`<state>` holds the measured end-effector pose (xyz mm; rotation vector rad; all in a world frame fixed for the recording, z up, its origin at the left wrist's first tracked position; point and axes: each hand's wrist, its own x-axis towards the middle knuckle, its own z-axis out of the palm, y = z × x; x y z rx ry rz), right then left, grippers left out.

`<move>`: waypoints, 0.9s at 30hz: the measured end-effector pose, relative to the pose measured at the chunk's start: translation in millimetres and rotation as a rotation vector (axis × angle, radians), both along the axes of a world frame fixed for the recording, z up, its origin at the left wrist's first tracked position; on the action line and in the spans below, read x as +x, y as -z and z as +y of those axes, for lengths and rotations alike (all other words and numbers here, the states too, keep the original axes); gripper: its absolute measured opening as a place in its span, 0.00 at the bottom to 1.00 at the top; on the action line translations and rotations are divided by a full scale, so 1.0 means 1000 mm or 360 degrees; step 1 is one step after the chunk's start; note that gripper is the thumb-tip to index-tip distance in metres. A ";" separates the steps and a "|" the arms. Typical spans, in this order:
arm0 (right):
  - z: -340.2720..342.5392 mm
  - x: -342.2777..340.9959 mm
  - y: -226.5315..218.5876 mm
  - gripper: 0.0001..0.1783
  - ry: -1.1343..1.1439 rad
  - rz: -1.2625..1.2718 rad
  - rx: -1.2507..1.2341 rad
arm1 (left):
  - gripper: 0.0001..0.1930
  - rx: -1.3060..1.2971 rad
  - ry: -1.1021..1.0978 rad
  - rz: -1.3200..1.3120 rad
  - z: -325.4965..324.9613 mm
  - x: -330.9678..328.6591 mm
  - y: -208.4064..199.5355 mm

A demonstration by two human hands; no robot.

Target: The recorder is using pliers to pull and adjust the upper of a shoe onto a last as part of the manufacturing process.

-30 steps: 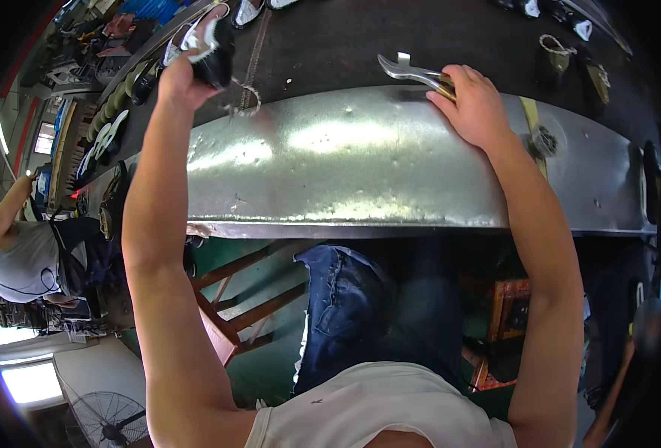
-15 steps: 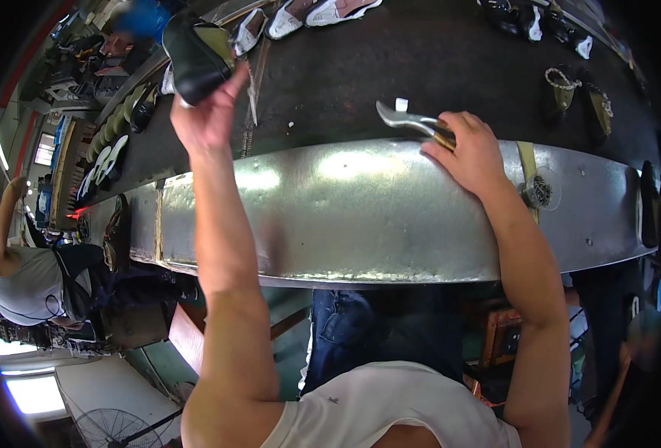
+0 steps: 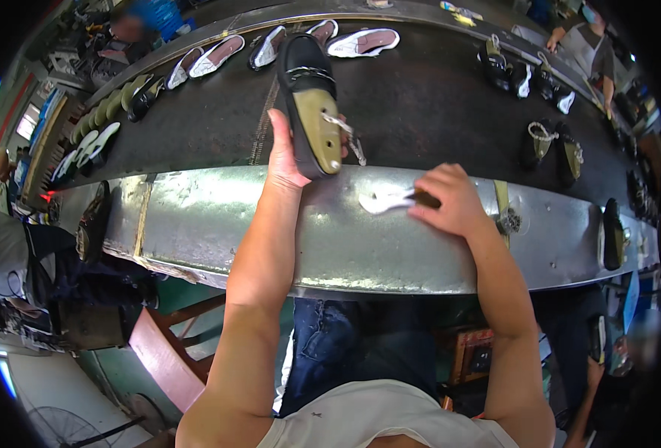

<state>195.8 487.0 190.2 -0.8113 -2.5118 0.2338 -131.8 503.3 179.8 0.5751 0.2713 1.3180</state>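
A black shoe upper on an olive shoe last (image 3: 317, 123) is in my left hand (image 3: 287, 158), its toe pointing away from me and its heel end near my palm. From a hole in the last hangs a light cord loop (image 3: 354, 142). My right hand (image 3: 454, 200) is closed around the handles of lasting pincers (image 3: 384, 200), their pale metal head blurred and pointing left. The pincers are over the metal-covered bench edge (image 3: 390, 254), apart from the shoe. To the right of that hand stands a small clear cup of nails (image 3: 510, 221).
Beyond the bench edge runs a dark work surface (image 3: 420, 104). White-soled shoe uppers (image 3: 364, 42) line its far side, and lasted shoes (image 3: 554, 149) sit at the right. Single shoes lie at both bench ends. A co-worker (image 3: 588, 48) stands far right, another person at left.
My left hand has brought the shoe from the far left toward the middle and turned it upright. My right hand has drawn the pincers nearer, over the metal edge.
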 end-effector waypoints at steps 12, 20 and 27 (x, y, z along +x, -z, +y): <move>0.023 -0.124 -0.003 0.20 0.0172 0.0309 -0.1034 | 0.54 0.0146 0.0488 -0.0408 -0.008 0.017 0.005; 0.035 -0.102 -0.013 0.09 0.0499 0.0904 -0.0253 | 0.51 0.0146 0.0383 -0.0389 -0.003 0.011 0.011; -0.016 -0.091 -0.063 0.12 -0.0057 0.1304 0.0025 | 0.50 0.0133 0.0309 -0.0333 0.004 0.006 0.017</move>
